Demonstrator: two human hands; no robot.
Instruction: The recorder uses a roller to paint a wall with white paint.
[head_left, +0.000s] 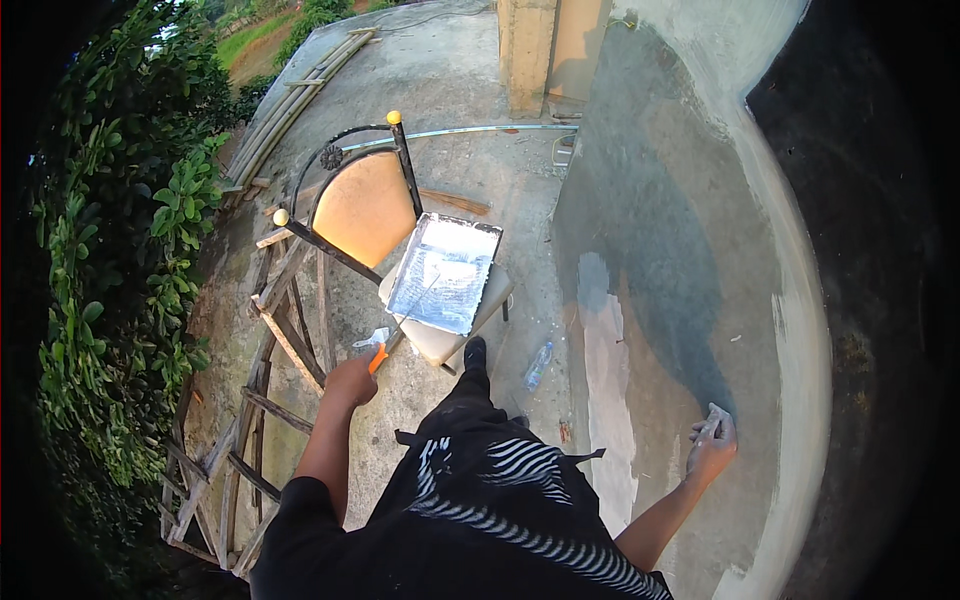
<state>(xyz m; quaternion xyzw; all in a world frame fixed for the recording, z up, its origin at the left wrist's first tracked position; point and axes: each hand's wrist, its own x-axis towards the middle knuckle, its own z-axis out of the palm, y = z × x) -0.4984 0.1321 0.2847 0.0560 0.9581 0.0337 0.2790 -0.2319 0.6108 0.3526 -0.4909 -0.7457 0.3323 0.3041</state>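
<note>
My left hand (351, 381) grips the orange handle (377, 358) of a tool with a thin metal rod, which reaches over a paint tray (442, 277). Whatever is at the rod's far end blends into the white paint. The tray lies tilted across the pale seat (431, 341) of a metal-framed chair. At the right, my right hand (712, 442) is beside the grey wall (675, 300), its fingers bent and smeared whitish. Whether it pinches something small, or touches the wall, I cannot tell. White coating (606, 367) covers a strip low on the wall.
The chair's backrest (365, 206) has yellow knobs. A plastic bottle (538, 366) lies on the concrete by my feet, and a small white object (371, 339) near my left hand. A wooden ladder-like frame (247, 450) and leafy bushes (112, 300) border the left; bamboo poles (300, 105) lie farther off.
</note>
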